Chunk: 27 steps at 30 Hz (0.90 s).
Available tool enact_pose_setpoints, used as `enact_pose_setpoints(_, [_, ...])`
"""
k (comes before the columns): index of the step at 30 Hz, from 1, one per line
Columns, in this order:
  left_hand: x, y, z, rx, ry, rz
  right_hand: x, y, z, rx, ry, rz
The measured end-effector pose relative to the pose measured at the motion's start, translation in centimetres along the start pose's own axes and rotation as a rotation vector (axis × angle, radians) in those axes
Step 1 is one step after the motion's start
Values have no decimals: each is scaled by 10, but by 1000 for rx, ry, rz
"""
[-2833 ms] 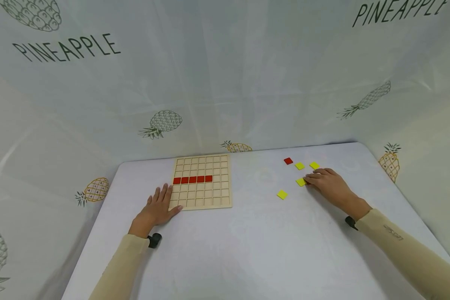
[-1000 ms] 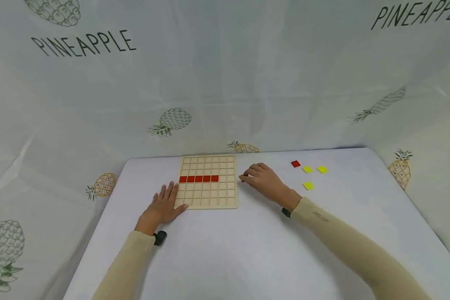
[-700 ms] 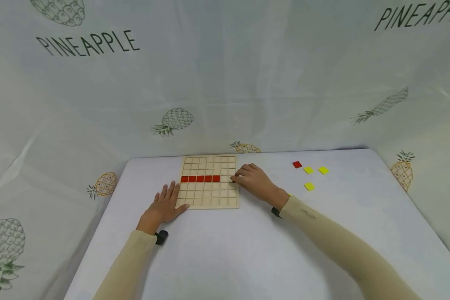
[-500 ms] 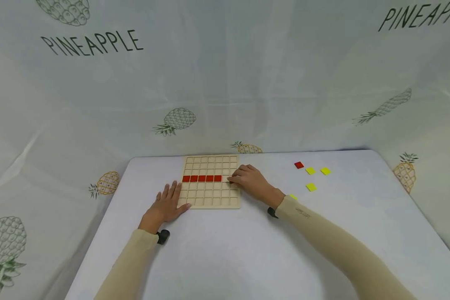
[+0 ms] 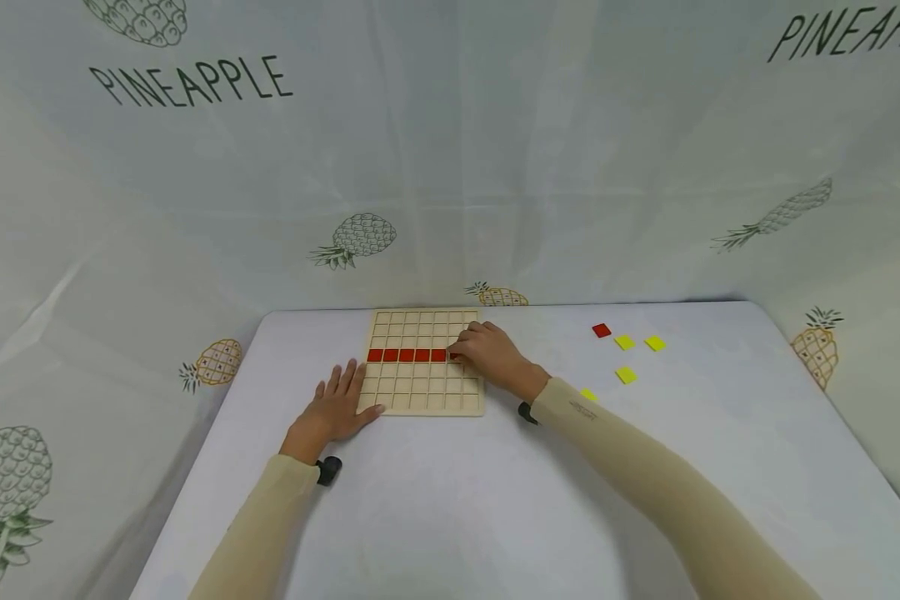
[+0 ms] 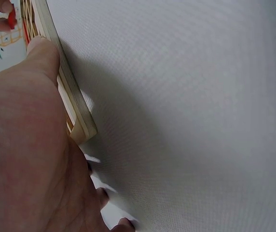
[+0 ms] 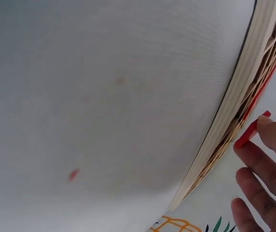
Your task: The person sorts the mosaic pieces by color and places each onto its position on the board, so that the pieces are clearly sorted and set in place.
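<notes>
A wooden grid board [image 5: 420,400] lies flat on the white table, with a row of several red square tiles [image 5: 407,356] in its cells. My left hand [image 5: 333,414] rests at the board's left edge with fingers spread, the thumb [image 6: 44,53] on the near rim. Over the right part of that row, my right hand [image 5: 491,357] pinches one red tile [image 7: 253,130] between thumb and fingertips. In the right wrist view this tile is tilted and above the board. From the head, the hand hides most of it.
Right of the board lie a loose red tile [image 5: 602,331] and several yellow tiles [image 5: 626,375], one partly behind the right sleeve [image 5: 630,467]. A pineapple-printed cloth [image 5: 570,167] hangs behind the table [image 5: 435,517].
From among the loose tiles, my right hand has moved left to the board and now holds a red tile next to the row. My left hand has stayed at the board's edge.
</notes>
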<state>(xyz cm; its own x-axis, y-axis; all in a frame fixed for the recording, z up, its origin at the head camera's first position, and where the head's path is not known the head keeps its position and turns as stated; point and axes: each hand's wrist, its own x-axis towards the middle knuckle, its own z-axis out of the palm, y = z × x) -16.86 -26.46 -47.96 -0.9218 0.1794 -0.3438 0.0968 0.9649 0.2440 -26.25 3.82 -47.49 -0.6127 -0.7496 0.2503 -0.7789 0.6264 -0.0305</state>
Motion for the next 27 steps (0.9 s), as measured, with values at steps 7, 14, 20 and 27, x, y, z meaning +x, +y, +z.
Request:
enact_pose_setpoints(7, [0, 1, 0, 8, 0, -2, 10, -3, 6, -47, -50, 34])
enact_pose_setpoints(14, [2, -3, 2, 12, -1, -1, 15, -9, 7, -50, -89, 71])
enact_pose_setpoints(20, [0, 0, -1, 4, -4, 2, 15, -12, 5, -38, -114, 103])
enact_pose_setpoints(27, [7, -10, 8, 7, 2, 12, 5, -15, 4, -87, -151, 102])
